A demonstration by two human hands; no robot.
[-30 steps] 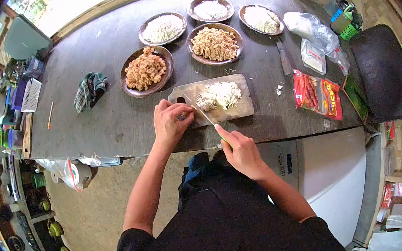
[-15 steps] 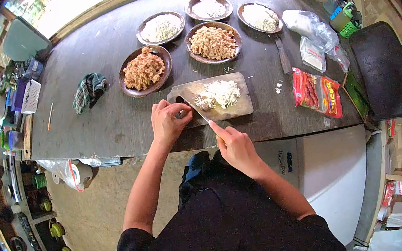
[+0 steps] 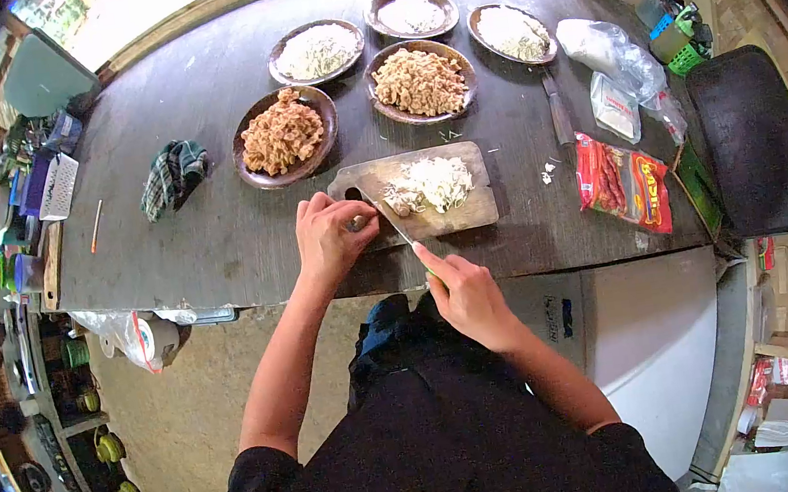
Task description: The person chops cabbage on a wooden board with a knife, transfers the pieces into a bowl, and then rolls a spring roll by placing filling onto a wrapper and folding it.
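A wooden cutting board (image 3: pixel 469 213) lies near the table's front edge, with a pile of chopped white pieces (image 3: pixel 438 185) on it. My right hand (image 3: pixel 467 298) is wrapped round the handle of a knife (image 3: pixel 388 215), whose blade slants up and left over the board. At the board's left end, beside the blade, my left hand (image 3: pixel 334 239) is closed in a pinch; what its fingertips hold is too small to make out. Behind the board stand a plate of brown food (image 3: pixel 282 136) and a plate of lighter brown pieces (image 3: pixel 419 83).
Three plates of white shreds (image 3: pixel 319 51) stand farther back. Right of the board lie a second knife (image 3: pixel 559 113), a red packet (image 3: pixel 622 183) and plastic bags (image 3: pixel 608 52). A checked cloth (image 3: pixel 174 178) and a thin stick (image 3: pixel 97 226) lie to the left.
My right hand has moved very slightly down and to the right with the knife. My left hand stays in nearly the same place.
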